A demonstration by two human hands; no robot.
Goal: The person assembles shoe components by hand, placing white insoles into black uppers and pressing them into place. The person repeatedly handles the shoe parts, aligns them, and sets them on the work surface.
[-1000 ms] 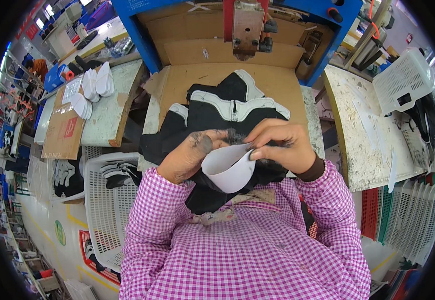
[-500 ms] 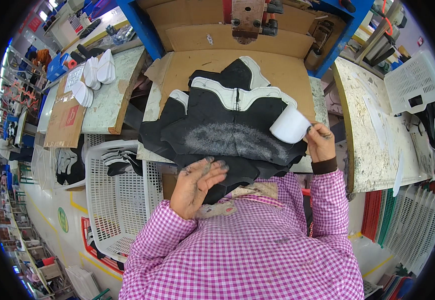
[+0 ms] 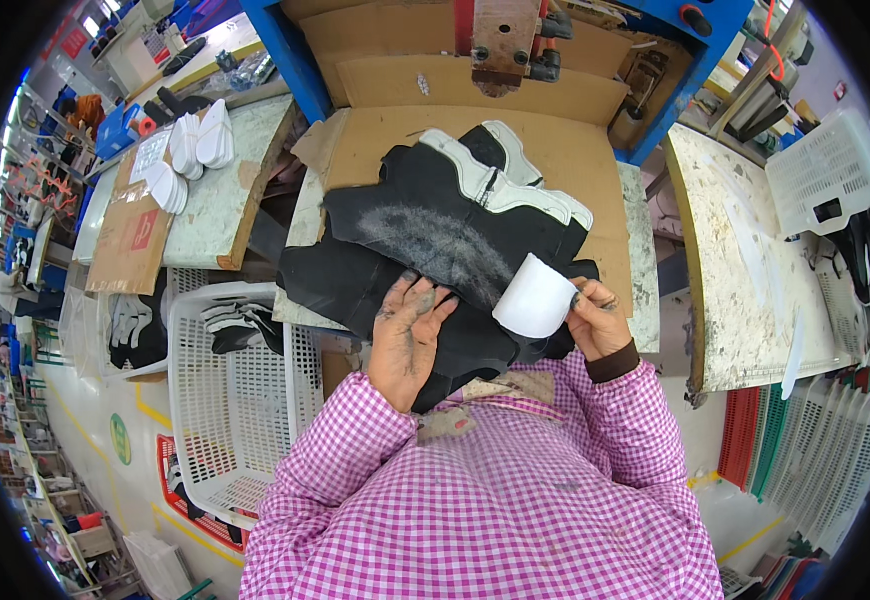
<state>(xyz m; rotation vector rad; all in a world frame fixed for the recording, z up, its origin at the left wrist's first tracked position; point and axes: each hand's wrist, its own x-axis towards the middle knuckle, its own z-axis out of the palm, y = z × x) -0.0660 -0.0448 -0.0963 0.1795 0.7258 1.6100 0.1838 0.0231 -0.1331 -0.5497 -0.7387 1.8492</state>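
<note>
A stack of flat black shoe uppers with white-edged collars lies before me. The top shoe upper (image 3: 435,235) is tilted, its white edging toward the upper right and a pale rough smear across its face. At its lower edge, my left hand (image 3: 407,340) has blackened fingertips closed on the border; the thumb is partly hidden. My right hand (image 3: 600,318) pinches a smooth white curved piece (image 3: 535,298) by its right side. That piece is over the right end of the black stack.
A blue-framed machine (image 3: 300,65) with a metal head (image 3: 500,55) stands beyond the cardboard-covered worktop (image 3: 605,215). White cut pieces (image 3: 200,140) lie on the left table. A white basket (image 3: 190,400) holds black-and-white pieces. On the right is a worn table (image 3: 745,300).
The top shoe upper has turned clockwise, its left side rising. My left hand has moved up and right onto its edge. My right hand has brought the white piece left and down.
</note>
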